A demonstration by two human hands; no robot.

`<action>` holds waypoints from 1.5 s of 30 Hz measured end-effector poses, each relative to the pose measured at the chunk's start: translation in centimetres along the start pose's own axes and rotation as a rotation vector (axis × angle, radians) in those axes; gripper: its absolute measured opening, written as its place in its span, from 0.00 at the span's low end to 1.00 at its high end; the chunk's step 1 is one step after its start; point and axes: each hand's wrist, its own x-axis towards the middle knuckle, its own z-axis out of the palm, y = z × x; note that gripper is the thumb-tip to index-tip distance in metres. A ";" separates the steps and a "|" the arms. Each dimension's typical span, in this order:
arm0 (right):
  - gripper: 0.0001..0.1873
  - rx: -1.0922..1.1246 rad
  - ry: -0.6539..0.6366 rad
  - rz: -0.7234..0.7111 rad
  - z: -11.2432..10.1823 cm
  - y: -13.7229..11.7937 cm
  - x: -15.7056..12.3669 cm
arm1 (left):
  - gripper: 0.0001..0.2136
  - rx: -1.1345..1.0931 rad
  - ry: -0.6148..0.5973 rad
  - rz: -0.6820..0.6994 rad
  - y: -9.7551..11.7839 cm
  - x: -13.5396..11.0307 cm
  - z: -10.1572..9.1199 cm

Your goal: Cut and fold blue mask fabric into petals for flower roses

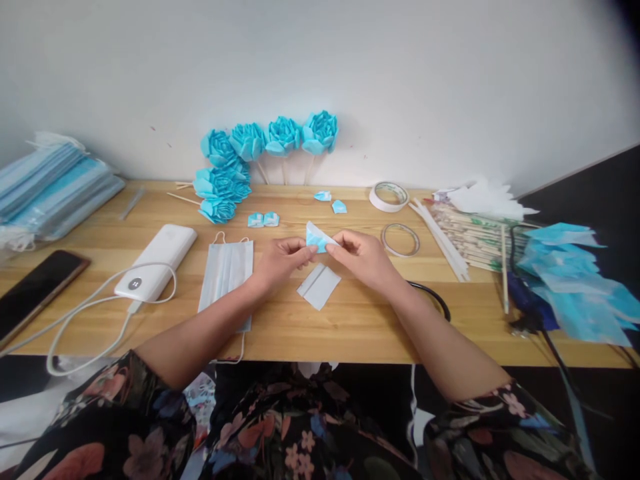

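Note:
Between my two hands is a small folded piece of blue and white mask fabric, raised a little over the table. My left hand pinches its left side between thumb and fingers. At its right side, my right hand is closed on the same piece. Below them a pale square of fabric lies flat on the wood. Small folded blue petals rest farther back, with another petal to the right. A face mask lies beside my left forearm, which partly covers it.
Blue fabric flowers on sticks lean against the wall. A mask stack, phone and white power bank are left. Tape rolls, wooden sticks, a blue-handled tool and loose blue fabric lie right.

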 end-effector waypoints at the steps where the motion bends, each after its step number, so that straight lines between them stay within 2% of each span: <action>1: 0.12 0.021 0.038 -0.014 0.0 0.2 0.1 | 0.15 0.004 -0.003 -0.002 0.0 0.0 0.0; 4: 0.08 0.106 0.126 -0.047 -0.2 0.5 0.2 | 0.16 0.017 -0.010 -0.013 -0.1 0.0 0.0; 8: 0.08 0.143 0.081 -0.074 -0.2 0.3 0.2 | 0.15 0.056 -0.040 0.009 -0.2 0.0 -0.1; 13: 0.23 0.206 -0.017 -0.051 0.2 0.3 0.2 | 0.15 0.126 -0.079 0.042 -0.5 -0.2 0.2; 16: 0.12 0.154 -0.071 0.002 0.2 0.5 0.1 | 0.15 0.130 -0.087 0.058 -0.5 -0.2 0.2; 17: 0.12 0.138 -0.064 0.013 0.1 0.5 0.1 | 0.15 0.117 -0.089 0.063 -0.4 -0.2 0.2; 19: 0.14 0.145 -0.031 0.026 0.1 0.6 0.2 | 0.17 0.071 -0.081 0.072 -0.2 -0.1 0.1; 22: 0.13 0.205 0.004 0.023 0.0 0.8 0.3 | 0.20 0.013 -0.046 0.072 0.3 -0.1 -0.1; 26: 0.12 0.219 0.014 0.023 0.1 1.1 0.4 | 0.17 0.003 -0.047 0.056 0.2 0.0 -0.2; 30: 0.13 0.203 0.003 0.024 0.2 1.0 0.2 | 0.14 0.018 -0.067 0.060 -0.3 0.2 -0.2; 37: 0.14 0.145 -0.050 0.058 0.3 0.7 0.1 | 0.14 0.016 -0.006 0.081 -0.1 0.0 -0.1; 45: 0.14 0.177 -0.046 0.048 0.4 0.8 0.2 | 0.14 -0.033 -0.007 0.063 -0.2 0.2 0.0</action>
